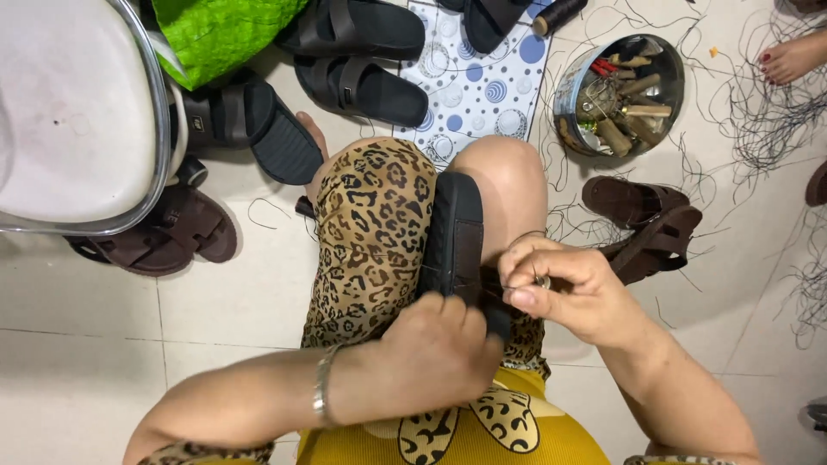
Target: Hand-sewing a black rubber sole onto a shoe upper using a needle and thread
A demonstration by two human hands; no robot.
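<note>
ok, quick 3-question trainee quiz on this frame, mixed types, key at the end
1. True or false: the left hand holds the black sandal clamped between the knees.
2. What does the right hand pinch? A) thread at the sandal's edge B) a spoon C) a green bag
3. What sort of container holds the tools by the right knee?

Key: 1 true. 2 A. 3 a round metal tin.

Single head-worn view, looking steeply down from close above the seated person's lap and hands; tiled floor (77, 344) fills the frame's edges on all sides.
</note>
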